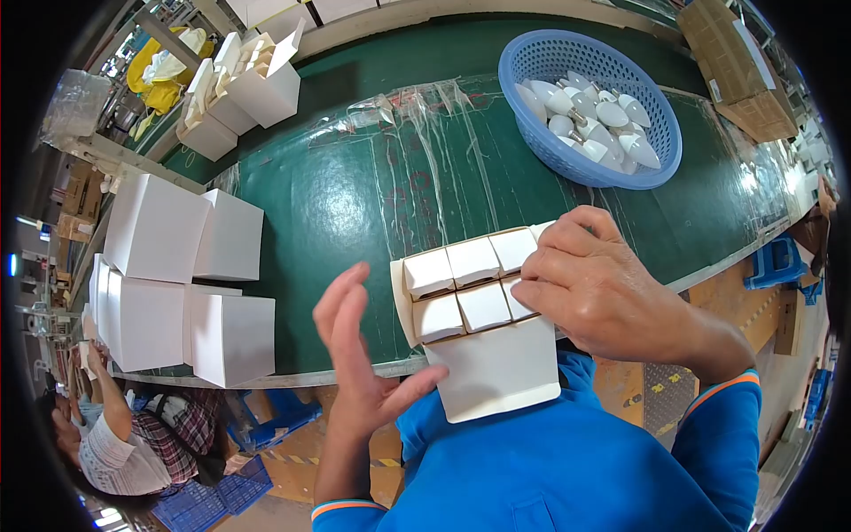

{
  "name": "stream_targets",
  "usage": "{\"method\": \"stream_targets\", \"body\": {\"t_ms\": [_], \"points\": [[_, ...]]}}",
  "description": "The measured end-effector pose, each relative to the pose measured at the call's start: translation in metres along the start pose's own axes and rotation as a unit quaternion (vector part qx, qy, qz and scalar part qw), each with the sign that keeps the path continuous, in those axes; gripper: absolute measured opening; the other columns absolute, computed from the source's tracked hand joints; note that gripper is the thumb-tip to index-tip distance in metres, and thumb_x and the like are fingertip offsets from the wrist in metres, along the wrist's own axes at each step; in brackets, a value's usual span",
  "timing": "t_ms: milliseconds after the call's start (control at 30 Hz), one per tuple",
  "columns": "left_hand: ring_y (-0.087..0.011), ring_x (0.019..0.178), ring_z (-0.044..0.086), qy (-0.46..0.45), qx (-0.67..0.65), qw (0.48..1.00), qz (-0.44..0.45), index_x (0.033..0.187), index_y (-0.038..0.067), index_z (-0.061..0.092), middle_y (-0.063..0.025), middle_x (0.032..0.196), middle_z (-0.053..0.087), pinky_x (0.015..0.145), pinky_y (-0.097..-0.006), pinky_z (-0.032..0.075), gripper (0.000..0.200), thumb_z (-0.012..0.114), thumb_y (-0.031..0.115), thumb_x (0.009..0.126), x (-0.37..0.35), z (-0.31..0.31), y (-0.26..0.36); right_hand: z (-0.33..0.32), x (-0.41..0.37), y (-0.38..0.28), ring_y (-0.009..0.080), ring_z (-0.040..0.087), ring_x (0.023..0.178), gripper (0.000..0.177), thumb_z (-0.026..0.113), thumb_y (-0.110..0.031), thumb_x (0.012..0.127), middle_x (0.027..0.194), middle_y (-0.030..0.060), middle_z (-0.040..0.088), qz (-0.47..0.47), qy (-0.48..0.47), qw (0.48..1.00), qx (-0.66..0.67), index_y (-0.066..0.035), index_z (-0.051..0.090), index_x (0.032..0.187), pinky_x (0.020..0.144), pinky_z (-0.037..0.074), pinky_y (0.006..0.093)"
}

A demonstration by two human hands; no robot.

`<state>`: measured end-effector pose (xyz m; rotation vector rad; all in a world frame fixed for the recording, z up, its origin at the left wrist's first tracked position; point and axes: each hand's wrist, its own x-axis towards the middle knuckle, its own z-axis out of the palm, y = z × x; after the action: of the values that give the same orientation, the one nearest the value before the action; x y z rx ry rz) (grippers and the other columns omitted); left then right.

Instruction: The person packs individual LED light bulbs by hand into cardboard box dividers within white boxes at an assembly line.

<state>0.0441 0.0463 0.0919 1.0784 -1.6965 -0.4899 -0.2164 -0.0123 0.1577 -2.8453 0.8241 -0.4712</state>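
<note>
An open white carton (496, 372) sits at the table's near edge in front of my body, its front flap hanging down towards me. Two rows of small white boxes (484, 306) stand inside it. My left hand (363, 355) is beside the carton's left end, fingers spread and raised, the thumb close to the front flap; it holds nothing. At the carton's right end my right hand (585, 279) is closed, with bent fingers over the rightmost small boxes. Those fingers hide what they pinch, either a small box or the carton's edge.
A blue plastic basket (523, 120) of white light bulbs (612, 115) stands at the back right. Several white cartons (155, 230) are stacked at left; more open cartons (266, 89) are behind. A brown cardboard box (740, 71) is far right. Another person (133, 443) sits at lower left.
</note>
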Motion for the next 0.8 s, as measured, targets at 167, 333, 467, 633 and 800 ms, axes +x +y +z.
{"method": "stream_targets", "body": {"t_ms": [167,333,467,633,800], "points": [[-0.0276,0.112,0.052,-0.073,0.222,0.963,0.137,0.092,0.017,0.073,-0.0002,0.099,0.064,0.091,-0.0385,0.038,0.024,0.078,0.015,0.069,0.025,-0.002,0.037,0.003,-0.006,-0.003,0.0227,0.055,0.094,0.024,0.061,-0.009,0.076,0.089,0.0065,0.06,0.012,-0.036,0.996,-0.079,0.001,0.066,0.097,0.091,0.038,0.0403],[-0.0175,0.104,0.055,-0.203,0.294,0.921,0.154,0.098,0.011,0.069,0.0006,0.1,0.064,0.087,-0.0352,0.035,0.025,0.065,0.012,0.074,0.039,0.018,0.051,0.011,-0.007,-0.003,0.027,0.056,0.101,0.033,0.058,-0.009,0.079,0.103,0.0114,0.063,0.042,0.082,0.99,-0.111,0.004,0.063,0.109,0.09,0.041,0.0423],[-0.0231,0.111,0.054,-0.245,0.316,0.908,0.124,0.107,0.006,0.067,-0.0036,0.105,0.065,0.092,-0.0394,0.034,0.028,0.061,0.009,0.079,0.05,0.026,0.049,0.012,-0.005,0.01,0.0245,0.055,0.098,0.029,0.056,-0.014,0.083,0.099,0.0104,0.066,0.014,0.082,0.995,-0.049,0.002,0.065,0.106,0.08,0.041,0.0347],[-0.0284,0.123,0.05,-0.299,0.293,0.896,0.147,0.108,0.004,0.066,-0.0051,0.106,0.065,0.103,-0.049,0.03,0.027,0.058,0.007,0.082,0.067,0.027,0.052,-0.002,0.007,0.02,0.0245,0.052,0.099,0.024,0.056,-0.012,0.084,0.098,0.0054,0.066,0.025,-0.021,0.998,0.046,-0.003,0.066,0.104,0.084,0.038,0.036],[-0.0294,0.129,0.047,-0.299,0.312,0.887,0.164,0.101,0.004,0.067,-0.0058,0.107,0.062,0.108,-0.0523,0.025,0.021,0.058,0.006,0.083,0.073,0.033,0.045,-0.003,0.007,0.025,0.0226,0.049,0.093,0.017,0.056,-0.012,0.083,0.095,0.0018,0.063,-0.002,-0.033,0.999,-0.008,-0.005,0.066,0.095,0.083,0.034,0.0348]]}}
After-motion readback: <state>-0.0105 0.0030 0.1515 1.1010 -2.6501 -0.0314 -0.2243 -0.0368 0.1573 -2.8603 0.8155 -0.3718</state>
